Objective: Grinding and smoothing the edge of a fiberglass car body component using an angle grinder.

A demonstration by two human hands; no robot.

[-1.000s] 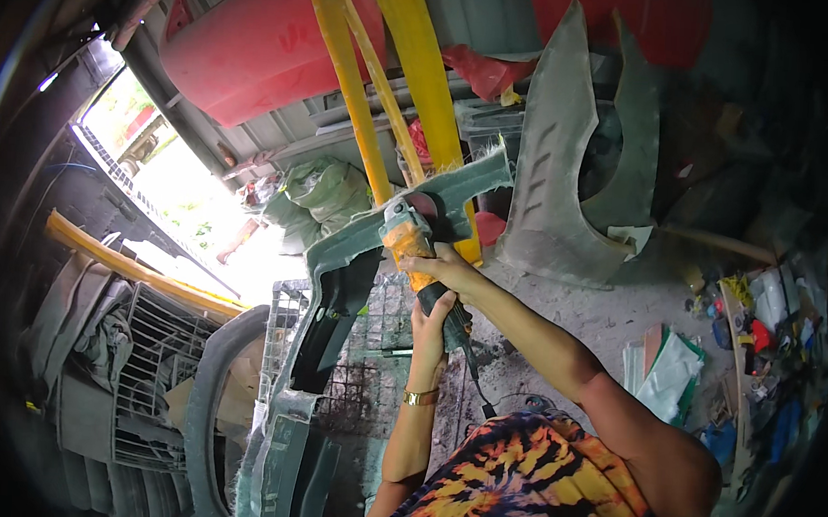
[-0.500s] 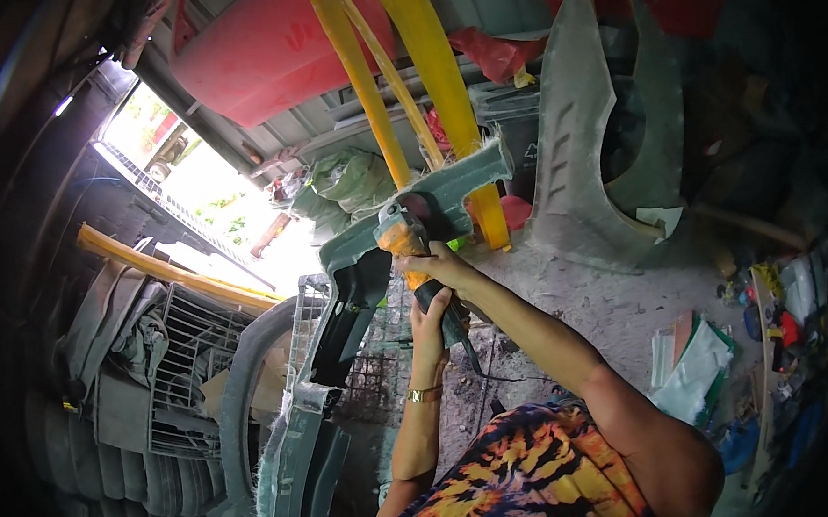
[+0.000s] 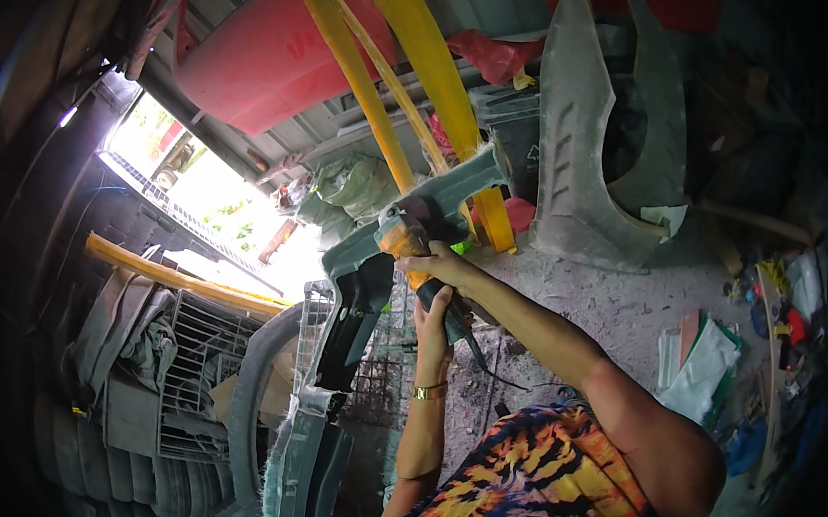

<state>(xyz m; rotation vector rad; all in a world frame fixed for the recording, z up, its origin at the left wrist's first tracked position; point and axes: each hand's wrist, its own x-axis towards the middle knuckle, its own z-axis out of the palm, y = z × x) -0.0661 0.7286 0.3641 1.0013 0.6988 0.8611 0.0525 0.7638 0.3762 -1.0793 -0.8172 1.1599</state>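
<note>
An orange-bodied angle grinder [image 3: 404,237] with a dark rear handle is held in both hands. My right hand [image 3: 444,266] is closed around its front body. Just below it, my left hand [image 3: 436,308], with a gold watch on the wrist, wraps the rear grip. The grinder's disc end lies against the upper part of a grey-green fiberglass car body panel [image 3: 354,241], which looks like a bumper. Frayed fibres stick out along the panel's edges. A cord [image 3: 494,373] trails from the grinder's back end; the exact disc contact is partly hidden.
Grey fender-shaped panels [image 3: 573,173] stand at the upper right. Yellow strips [image 3: 424,62] and a red panel [image 3: 284,60] are at the top. A wire rack [image 3: 204,369] and a curved grey arch [image 3: 260,381] stand left. Plastic sheets [image 3: 705,372] lie on the right.
The surroundings have shifted slightly right and down in the picture. The grinder and both hands keep nearly the same place on the panel.
</note>
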